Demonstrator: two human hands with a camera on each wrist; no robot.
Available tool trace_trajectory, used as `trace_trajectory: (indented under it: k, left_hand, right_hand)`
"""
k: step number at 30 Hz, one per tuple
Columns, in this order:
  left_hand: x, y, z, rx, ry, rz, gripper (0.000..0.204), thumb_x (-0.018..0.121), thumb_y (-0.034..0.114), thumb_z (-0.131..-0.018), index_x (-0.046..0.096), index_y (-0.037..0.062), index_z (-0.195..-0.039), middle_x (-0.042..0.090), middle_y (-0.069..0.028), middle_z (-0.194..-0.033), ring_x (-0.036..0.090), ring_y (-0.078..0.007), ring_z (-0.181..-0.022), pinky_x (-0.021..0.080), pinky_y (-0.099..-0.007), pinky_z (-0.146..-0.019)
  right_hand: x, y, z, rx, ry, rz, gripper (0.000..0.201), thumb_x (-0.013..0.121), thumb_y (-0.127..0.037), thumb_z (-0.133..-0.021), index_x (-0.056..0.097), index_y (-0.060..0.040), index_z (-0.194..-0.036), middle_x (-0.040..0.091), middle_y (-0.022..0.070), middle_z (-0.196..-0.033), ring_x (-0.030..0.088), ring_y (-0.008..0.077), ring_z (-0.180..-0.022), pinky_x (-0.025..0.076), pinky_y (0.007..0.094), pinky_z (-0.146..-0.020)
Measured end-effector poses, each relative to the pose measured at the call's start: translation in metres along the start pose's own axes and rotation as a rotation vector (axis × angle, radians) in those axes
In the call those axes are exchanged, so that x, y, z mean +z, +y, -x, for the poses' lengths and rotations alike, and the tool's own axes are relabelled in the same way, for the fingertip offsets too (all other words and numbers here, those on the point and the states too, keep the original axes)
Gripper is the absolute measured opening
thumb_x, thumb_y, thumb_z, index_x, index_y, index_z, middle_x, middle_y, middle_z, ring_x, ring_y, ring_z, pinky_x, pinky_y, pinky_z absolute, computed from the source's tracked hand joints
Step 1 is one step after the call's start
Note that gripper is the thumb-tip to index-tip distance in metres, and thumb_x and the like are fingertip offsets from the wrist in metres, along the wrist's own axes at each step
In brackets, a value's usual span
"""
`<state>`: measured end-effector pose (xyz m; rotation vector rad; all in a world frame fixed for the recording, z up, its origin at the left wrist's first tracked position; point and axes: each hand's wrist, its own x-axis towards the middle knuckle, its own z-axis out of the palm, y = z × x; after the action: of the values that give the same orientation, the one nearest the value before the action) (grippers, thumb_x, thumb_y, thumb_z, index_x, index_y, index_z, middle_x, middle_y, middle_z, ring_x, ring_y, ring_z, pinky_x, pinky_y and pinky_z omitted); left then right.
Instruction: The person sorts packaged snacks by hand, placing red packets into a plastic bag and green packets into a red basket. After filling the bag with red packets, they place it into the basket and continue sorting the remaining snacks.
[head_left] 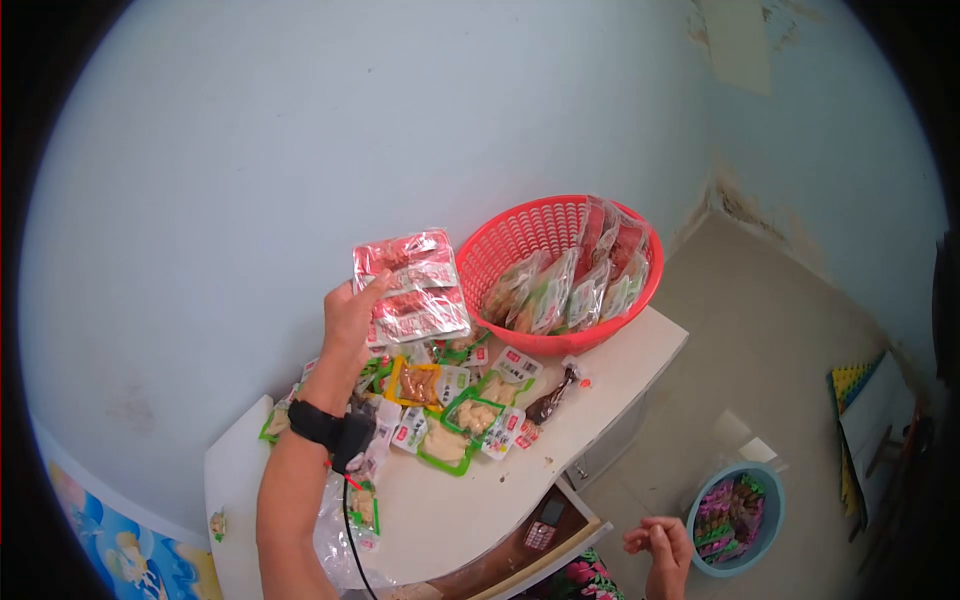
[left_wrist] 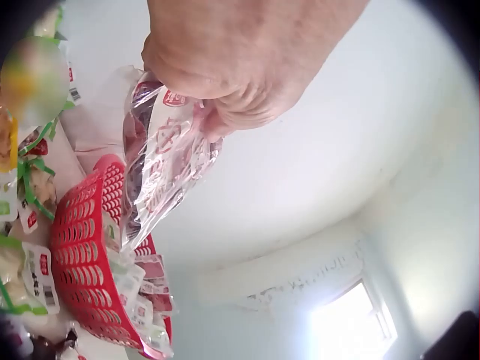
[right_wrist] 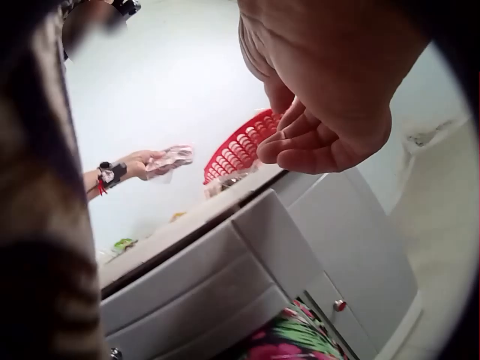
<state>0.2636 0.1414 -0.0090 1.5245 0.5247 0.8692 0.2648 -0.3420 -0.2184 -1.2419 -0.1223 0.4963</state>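
My left hand (head_left: 350, 318) grips a clear plastic bag of red-and-white snack packets (head_left: 415, 290), thumb across its front. It is held up above the table, just left of a red plastic basket (head_left: 560, 345). Inside that basket stand several clear bags of packets (head_left: 548, 290). In the left wrist view the held bag (left_wrist: 169, 150) hangs from the fingers over the basket rim (left_wrist: 112, 161). My right hand (head_left: 665, 550) holds nothing, its fingers loosely bent, in front of the table near a blue tub (head_left: 775, 545). The right wrist view shows those loose fingers (right_wrist: 311, 142).
Loose snack packets (head_left: 440, 440) in green, yellow and white lie spread over the white table (head_left: 450, 520). A drawer (head_left: 590, 525) is pulled out at the front, a mobile phone (head_left: 545, 525) in it. Wrapped packets fill the tub on the floor. A wall stands behind the table.
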Motion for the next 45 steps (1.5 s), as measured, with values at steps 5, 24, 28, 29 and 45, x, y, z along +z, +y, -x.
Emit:
trace_trajectory:
  k: [5, 24, 28, 29, 45]
  left_hand:
    - [0.021, 0.001, -0.047, 0.137, 0.027, -0.151, 0.019, 0.074, 0.015, -0.097, 0.073, -0.0026, -0.104, 0.074, -0.0058, -0.095, 0.068, -0.0103, -0.08, 0.055, -0.03, -0.069]
    - [0.087, -0.086, -0.164, 0.126, -0.242, -1.024, 0.041, 0.077, 0.037, -0.087, 0.073, -0.0039, -0.094, 0.073, -0.0263, -0.09, 0.073, -0.041, -0.089, 0.055, -0.0479, -0.082]
    - [0.067, -0.11, -0.187, 0.054, -0.337, -0.933, 0.045, 0.073, 0.037, -0.09, 0.068, -0.0056, -0.104, 0.072, -0.0283, -0.1, 0.071, -0.0416, -0.097, 0.054, -0.0485, -0.086]
    - [0.064, -0.116, -0.192, 0.093, -0.358, -0.975, 0.046, 0.072, 0.038, -0.092, 0.067, -0.0058, -0.107, 0.072, -0.0286, -0.104, 0.071, -0.0415, -0.1, 0.054, -0.0489, -0.087]
    - [0.091, -0.091, -0.145, 0.277, -0.27, -1.349, 0.086, 0.057, 0.051, -0.1, 0.025, 0.0001, -0.162, 0.043, -0.0286, -0.154, 0.042, -0.0439, -0.143, 0.039, -0.0519, -0.116]
  right_hand:
    - [-0.038, 0.02, -0.002, 0.074, -0.011, 0.114, 0.028, 0.06, -0.026, -0.109, 0.066, -0.0009, -0.12, 0.071, 0.0089, -0.099, 0.067, 0.0187, -0.089, 0.054, 0.0365, -0.084]
    - [-0.054, 0.067, -0.008, 0.249, 0.089, 0.174, 0.02, 0.063, -0.019, -0.107, 0.068, -0.0005, -0.114, 0.073, 0.0102, -0.1, 0.069, 0.0184, -0.09, 0.055, 0.0341, -0.083]
    - [-0.051, 0.067, -0.016, 0.239, 0.059, 0.208, 0.022, 0.064, -0.019, -0.107, 0.069, 0.0, -0.114, 0.074, 0.0102, -0.1, 0.069, 0.0184, -0.09, 0.056, 0.0341, -0.084]
    - [-0.051, 0.068, -0.018, 0.242, 0.059, 0.203, 0.022, 0.064, -0.02, -0.107, 0.069, 0.0001, -0.114, 0.074, 0.0103, -0.1, 0.069, 0.0185, -0.09, 0.056, 0.0342, -0.084]
    - [-0.051, 0.064, -0.019, 0.229, 0.091, 0.183, 0.022, 0.063, -0.02, -0.107, 0.068, 0.0001, -0.115, 0.073, 0.0109, -0.1, 0.069, 0.0193, -0.092, 0.057, 0.0349, -0.084]
